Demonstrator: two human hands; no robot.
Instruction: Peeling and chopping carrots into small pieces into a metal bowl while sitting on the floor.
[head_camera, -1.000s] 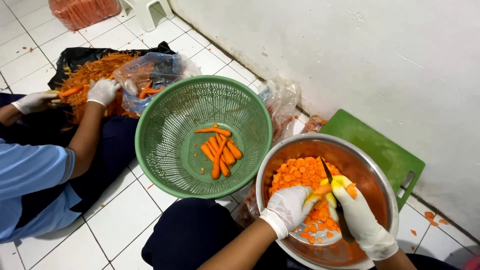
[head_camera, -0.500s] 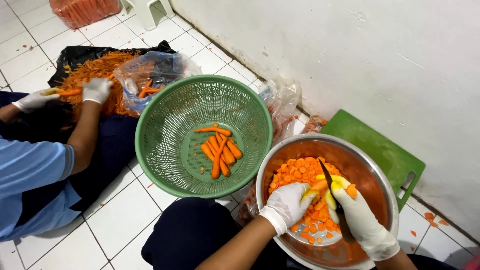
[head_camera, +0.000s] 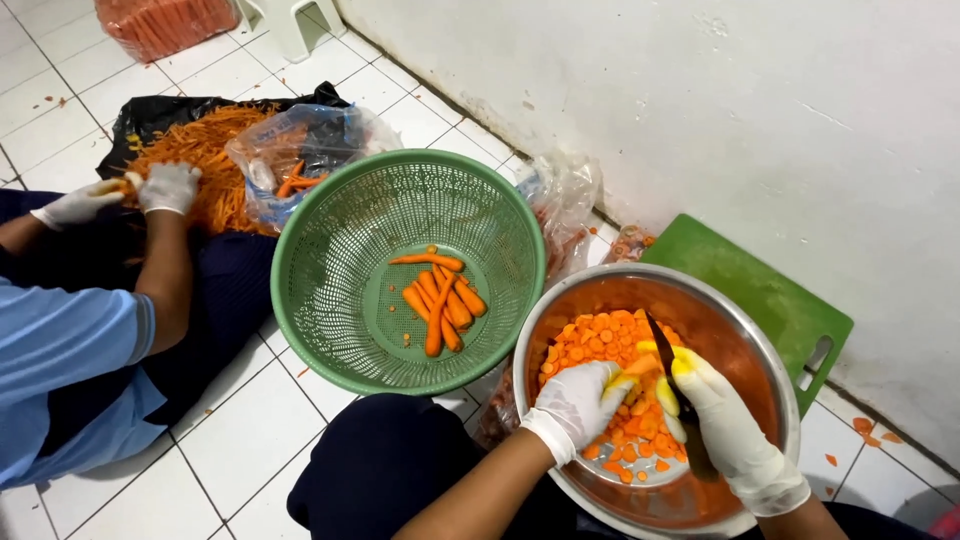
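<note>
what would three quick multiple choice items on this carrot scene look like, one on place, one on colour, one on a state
1. Where do the whole peeled carrots lie?
A. in the green basket
B. on the green cutting board
C. on the white stool

2. What colour are the gloves on the left hand and right hand?
A. blue
B. white
C. black

3. What state are the carrots in the metal bowl in?
A. whole
B. grated
C. cut into round slices

Key: 1 A, they sit on the basket's floor. 2 B, both gloves are white with yellowish fingertips. 3 C, orange discs pile under the knife.
</note>
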